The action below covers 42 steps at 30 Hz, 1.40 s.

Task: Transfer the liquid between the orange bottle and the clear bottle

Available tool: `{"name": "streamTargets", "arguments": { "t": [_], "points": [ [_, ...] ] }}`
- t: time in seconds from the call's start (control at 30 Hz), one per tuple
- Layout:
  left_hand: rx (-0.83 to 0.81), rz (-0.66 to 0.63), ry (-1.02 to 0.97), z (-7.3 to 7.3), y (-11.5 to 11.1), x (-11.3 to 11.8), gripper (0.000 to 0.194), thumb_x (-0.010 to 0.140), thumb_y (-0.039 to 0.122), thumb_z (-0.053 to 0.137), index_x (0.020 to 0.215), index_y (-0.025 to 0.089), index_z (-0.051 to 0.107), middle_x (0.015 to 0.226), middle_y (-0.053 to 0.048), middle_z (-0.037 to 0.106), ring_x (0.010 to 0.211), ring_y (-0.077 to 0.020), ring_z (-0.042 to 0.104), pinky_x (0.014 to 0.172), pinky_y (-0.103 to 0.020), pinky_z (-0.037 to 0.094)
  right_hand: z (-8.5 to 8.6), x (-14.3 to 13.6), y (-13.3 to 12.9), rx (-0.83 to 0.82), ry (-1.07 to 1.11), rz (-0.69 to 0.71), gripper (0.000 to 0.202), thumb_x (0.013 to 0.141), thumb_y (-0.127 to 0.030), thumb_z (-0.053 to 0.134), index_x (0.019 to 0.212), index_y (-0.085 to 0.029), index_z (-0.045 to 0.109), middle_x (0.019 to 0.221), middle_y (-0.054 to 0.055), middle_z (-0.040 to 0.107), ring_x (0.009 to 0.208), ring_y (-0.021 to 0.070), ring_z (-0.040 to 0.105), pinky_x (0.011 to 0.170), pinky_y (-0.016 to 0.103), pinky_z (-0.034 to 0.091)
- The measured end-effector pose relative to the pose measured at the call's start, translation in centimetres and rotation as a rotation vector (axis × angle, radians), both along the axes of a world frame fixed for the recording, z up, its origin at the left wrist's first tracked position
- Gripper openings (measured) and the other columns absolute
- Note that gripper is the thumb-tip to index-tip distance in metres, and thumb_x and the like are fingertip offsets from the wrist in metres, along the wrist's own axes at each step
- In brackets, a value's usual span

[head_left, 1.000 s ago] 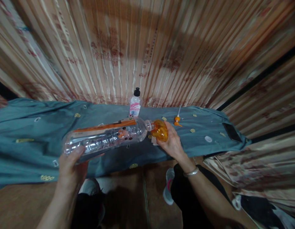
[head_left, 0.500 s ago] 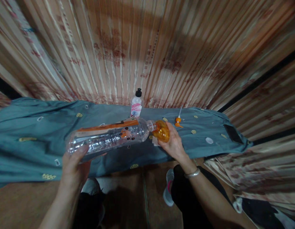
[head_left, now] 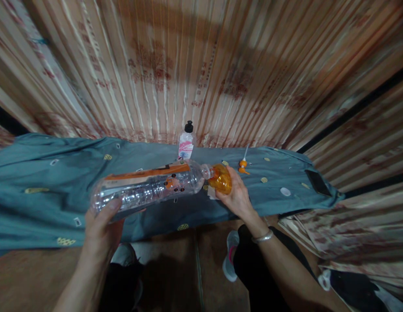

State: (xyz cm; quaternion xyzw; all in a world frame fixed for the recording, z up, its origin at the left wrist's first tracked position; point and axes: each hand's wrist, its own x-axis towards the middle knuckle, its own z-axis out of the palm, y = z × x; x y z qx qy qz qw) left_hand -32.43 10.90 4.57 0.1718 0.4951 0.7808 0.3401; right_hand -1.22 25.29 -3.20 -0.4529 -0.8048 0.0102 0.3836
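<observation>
My left hand [head_left: 103,223] is wrapped round the base of a large clear plastic bottle [head_left: 149,190] with an orange label. The bottle lies nearly level, its neck pointing right and slightly up. At its mouth sits a small orange translucent bottle [head_left: 222,178], held by my right hand [head_left: 237,193] with the fingers closed round its far side. The two mouths meet; whether liquid passes between them I cannot make out. Beyond the right hand, an orange pump top [head_left: 243,164] with a pale tube lies on the cloth.
A clear bottle with a black cap and pink label [head_left: 186,145] stands behind the large bottle. A blue-green patterned cloth [head_left: 67,173] covers the table. Towards the right lie a white disc [head_left: 285,191] and a dark phone-like slab [head_left: 317,182]. A pleated curtain [head_left: 194,65] hangs behind.
</observation>
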Motion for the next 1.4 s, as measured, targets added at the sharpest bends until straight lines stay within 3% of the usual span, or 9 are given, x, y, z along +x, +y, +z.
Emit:
{"name": "streamTargets", "arguments": {
  "t": [0.33,0.63,0.97,1.17,1.4],
  "points": [
    [0.046,-0.018,0.043,-0.7,-0.1,-0.4,0.08,0.037,0.05,0.106,0.109,0.026,0.084,0.098,-0.005,0.082,0.088,-0.0297,0.076,0.081,-0.043,0.07,0.0,0.0,0.0,0.015,-0.002,0.011,0.086,0.083,-0.033,0.076,0.161,-0.015,0.043,0.153,0.022,0.066,0.143,0.0379,0.065,0.119,0.059,0.056],
    [0.085,-0.013,0.038,-1.0,-0.2,-0.4,0.071,0.043,0.044,0.106,0.109,0.028,0.084,0.088,-0.001,0.08,0.079,-0.0239,0.073,0.082,-0.04,0.069,0.4,0.0,-0.1,-0.037,-0.005,0.001,0.086,0.083,-0.032,0.077,0.161,-0.017,0.044,0.155,0.021,0.066,0.144,0.0376,0.064,0.121,0.06,0.055],
    [0.094,-0.041,0.043,-1.6,-0.2,-0.7,0.069,0.046,0.042,0.104,0.111,0.026,0.084,0.099,-0.006,0.082,0.1,-0.0332,0.076,0.088,-0.046,0.068,0.2,-0.1,0.0,-0.011,0.008,0.0,0.084,0.082,-0.032,0.076,0.158,-0.013,0.045,0.153,0.023,0.066,0.143,0.0385,0.065,0.119,0.06,0.056],
    [0.136,-0.032,0.053,-2.3,-0.2,-0.9,0.057,0.054,0.038,0.101,0.108,0.026,0.084,0.097,-0.006,0.083,0.093,-0.0302,0.077,0.087,-0.045,0.069,0.2,-0.1,-0.1,-0.017,0.011,0.001,0.085,0.082,-0.032,0.076,0.159,-0.015,0.044,0.154,0.022,0.066,0.143,0.0383,0.065,0.12,0.06,0.055],
    [0.121,-0.041,0.062,-2.8,-0.3,-1.0,0.055,0.058,0.037,0.1,0.11,0.026,0.084,0.116,-0.007,0.082,0.102,-0.0324,0.077,0.088,-0.046,0.068,0.2,0.0,0.1,-0.024,0.011,0.004,0.086,0.083,-0.033,0.076,0.16,-0.016,0.044,0.153,0.021,0.066,0.142,0.0379,0.065,0.12,0.06,0.056]
  ]
}}
